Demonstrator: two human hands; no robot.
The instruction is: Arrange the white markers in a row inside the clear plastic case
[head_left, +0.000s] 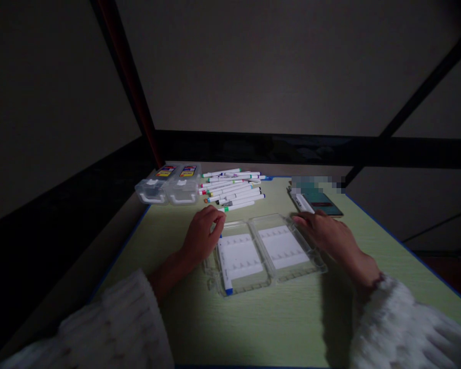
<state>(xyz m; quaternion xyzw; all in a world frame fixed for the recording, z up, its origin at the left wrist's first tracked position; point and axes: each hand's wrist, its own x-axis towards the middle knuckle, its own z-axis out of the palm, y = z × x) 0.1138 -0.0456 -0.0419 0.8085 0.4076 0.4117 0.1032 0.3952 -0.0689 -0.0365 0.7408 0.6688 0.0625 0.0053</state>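
Note:
An unfolded clear plastic case [269, 271] with white inserts lies between my two hands. One white marker with blue ends [226, 269] is set along its left side. My left hand [203, 233] is over the case's left rim, thumb and forefinger curled together close to a green-ended marker [238, 206]; what is between the fingers, if anything, is hidden. At the case's upper right corner is my right hand [330, 233], its fingers bent and close together. Just beyond those fingers lies a white object with dark print [304, 203]; whether they touch it is unclear.
Several white markers with coloured ends [234, 189] lie in a loose pile at the back of the pale green table [246, 328]. Left of them are two clear cases with handles [167, 189]. A phone [325, 202] lies at the back right. Dark fabric walls surround the table.

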